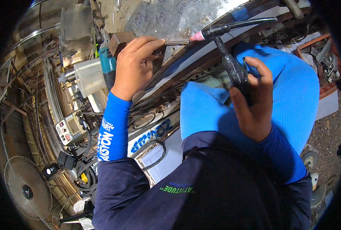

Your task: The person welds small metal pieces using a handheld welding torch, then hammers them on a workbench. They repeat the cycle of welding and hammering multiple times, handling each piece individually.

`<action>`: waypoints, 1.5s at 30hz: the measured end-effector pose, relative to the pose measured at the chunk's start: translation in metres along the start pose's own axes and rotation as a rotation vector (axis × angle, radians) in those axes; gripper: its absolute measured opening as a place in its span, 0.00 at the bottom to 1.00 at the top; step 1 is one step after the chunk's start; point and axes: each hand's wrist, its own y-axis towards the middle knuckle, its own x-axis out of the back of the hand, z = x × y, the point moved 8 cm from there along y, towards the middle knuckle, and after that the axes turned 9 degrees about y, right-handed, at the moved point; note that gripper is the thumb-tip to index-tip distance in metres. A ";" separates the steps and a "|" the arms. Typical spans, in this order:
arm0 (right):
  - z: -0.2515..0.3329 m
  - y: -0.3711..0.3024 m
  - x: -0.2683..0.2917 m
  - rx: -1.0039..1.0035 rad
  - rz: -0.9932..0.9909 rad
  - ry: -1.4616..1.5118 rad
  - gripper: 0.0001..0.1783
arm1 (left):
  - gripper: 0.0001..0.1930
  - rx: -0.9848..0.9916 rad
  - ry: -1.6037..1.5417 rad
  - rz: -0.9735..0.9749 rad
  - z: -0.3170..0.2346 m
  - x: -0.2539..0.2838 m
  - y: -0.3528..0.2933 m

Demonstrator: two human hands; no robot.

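My right hand is wrapped round the black handle of a TIG welding torch. The torch's pink nozzle points left, over the edge of a metal-topped bench. My left hand is closed, with its fingertips at the left end of a short, thin metal piece. That piece's right end meets or nearly meets the nozzle; I cannot tell whether they touch. A brown metal block stands just behind my left hand.
Beside my left wrist is a teal power tool. A welding machine with cables and a round fan are at the left. Marked sheet metal covers the bench. A reddish tray of metal scraps lies at the right.
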 end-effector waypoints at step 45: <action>-0.001 -0.003 -0.003 -0.028 0.009 0.051 0.39 | 0.29 0.013 0.009 -0.005 0.000 -0.001 -0.003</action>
